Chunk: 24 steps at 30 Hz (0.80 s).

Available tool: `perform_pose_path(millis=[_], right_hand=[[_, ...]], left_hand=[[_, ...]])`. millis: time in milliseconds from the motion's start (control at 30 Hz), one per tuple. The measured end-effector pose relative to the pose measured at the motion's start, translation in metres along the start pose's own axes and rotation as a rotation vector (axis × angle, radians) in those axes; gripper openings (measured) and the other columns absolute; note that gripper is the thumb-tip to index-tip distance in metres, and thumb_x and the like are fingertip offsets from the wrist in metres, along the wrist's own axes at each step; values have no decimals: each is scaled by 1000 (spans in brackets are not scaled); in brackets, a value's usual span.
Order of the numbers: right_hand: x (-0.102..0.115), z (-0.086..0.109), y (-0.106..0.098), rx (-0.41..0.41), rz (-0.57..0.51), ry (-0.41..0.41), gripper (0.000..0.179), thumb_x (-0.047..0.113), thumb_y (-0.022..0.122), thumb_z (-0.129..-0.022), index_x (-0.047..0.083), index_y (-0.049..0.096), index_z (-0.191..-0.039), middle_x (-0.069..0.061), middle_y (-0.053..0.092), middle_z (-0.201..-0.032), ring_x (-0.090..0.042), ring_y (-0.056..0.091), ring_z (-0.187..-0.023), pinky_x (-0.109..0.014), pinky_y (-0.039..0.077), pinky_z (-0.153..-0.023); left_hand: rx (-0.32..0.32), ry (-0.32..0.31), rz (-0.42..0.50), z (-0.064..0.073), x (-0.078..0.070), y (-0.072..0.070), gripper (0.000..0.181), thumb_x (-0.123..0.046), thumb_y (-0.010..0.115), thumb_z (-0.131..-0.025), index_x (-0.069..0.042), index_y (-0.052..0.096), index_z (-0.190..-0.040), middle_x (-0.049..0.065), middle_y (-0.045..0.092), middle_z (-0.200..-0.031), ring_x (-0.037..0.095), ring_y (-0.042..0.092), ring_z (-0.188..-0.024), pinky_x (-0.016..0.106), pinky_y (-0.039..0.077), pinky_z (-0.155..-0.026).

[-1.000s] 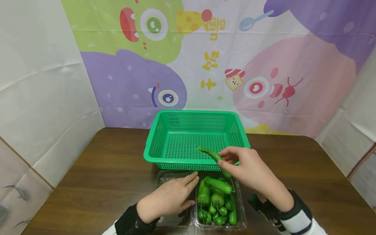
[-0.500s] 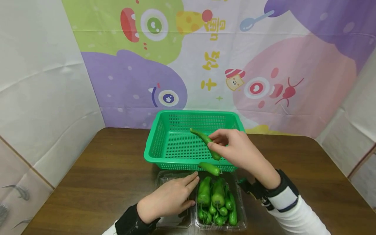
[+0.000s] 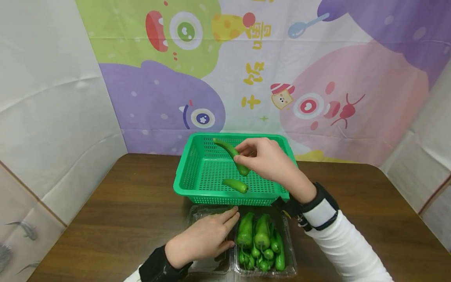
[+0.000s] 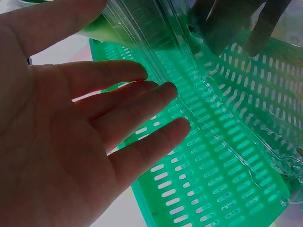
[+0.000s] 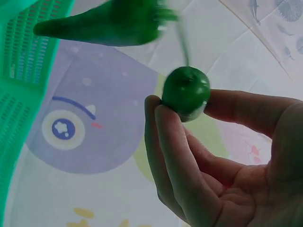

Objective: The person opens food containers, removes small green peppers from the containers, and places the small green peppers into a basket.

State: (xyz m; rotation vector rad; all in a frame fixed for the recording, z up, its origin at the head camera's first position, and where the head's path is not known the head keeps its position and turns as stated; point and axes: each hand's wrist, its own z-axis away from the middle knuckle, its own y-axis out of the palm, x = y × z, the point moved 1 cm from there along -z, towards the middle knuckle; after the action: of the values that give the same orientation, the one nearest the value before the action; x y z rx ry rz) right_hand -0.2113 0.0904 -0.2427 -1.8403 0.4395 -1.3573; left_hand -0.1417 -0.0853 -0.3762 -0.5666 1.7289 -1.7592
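Note:
My right hand (image 3: 269, 160) pinches a long green pepper (image 3: 225, 148) between thumb and fingertips, above the green basket (image 3: 211, 192). Below it hangs a second green pepper (image 3: 235, 185); in the right wrist view a thin stem runs from the pinched pepper (image 5: 186, 92) to the other pepper (image 5: 113, 23). My left hand (image 3: 202, 237) lies with fingers extended on the left half of a see-through plastic box (image 3: 289, 250). In the left wrist view the left hand (image 4: 80, 123) has its fingers straight beside the plastic. Several green peppers (image 3: 262, 235) fill the box's right half.
The basket stands behind the box on a brown wooden table (image 3: 123, 219). A cartoon-printed cloth (image 3: 246, 78) hangs at the back, with pale panels at both sides.
My right hand has moved up, left and away from me with the pinched pepper, from the box to over the basket. The second pepper has risen out of the box with it. The left hand stays put.

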Motion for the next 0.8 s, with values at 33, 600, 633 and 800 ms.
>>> perform_pose_path(millis=[33, 600, 633, 800], right_hand=[[1, -3, 0, 10, -4, -1, 30, 30, 64, -90, 15, 66, -115, -2, 70, -104, -17, 64, -97, -36, 53, -81], [3, -70, 25, 133, -202, 121, 32, 20, 64, -91, 6, 61, -120, -10, 65, -111, -22, 67, -90, -26, 57, -73], [2, -74, 27, 132, -209, 128, 33, 19, 65, -91, 5, 61, -120, -10, 65, -110, -22, 68, -89, -26, 57, -73], [0, -92, 39, 124, -273, 174, 32, 14, 66, -89, 1, 61, -117, -13, 65, -108, -22, 69, -87, -24, 57, -68]], left_hand=[[-2, 1, -4, 0, 0, 0, 66, -40, 59, -93, -4, 39, -145, 14, 36, -150, 22, 52, -125, 31, 49, -97], [6, 6, 8, 0, 1, 1, 66, -40, 58, -93, -5, 38, -145, 14, 35, -151, 21, 53, -125, 30, 49, -96], [4, 6, 6, 0, 1, 1, 66, -40, 59, -93, -5, 38, -145, 14, 35, -151, 21, 53, -125, 30, 49, -96], [-8, 8, -11, 1, 1, 1, 66, -40, 59, -93, -4, 39, -144, 15, 36, -150, 21, 54, -124, 31, 49, -96]])
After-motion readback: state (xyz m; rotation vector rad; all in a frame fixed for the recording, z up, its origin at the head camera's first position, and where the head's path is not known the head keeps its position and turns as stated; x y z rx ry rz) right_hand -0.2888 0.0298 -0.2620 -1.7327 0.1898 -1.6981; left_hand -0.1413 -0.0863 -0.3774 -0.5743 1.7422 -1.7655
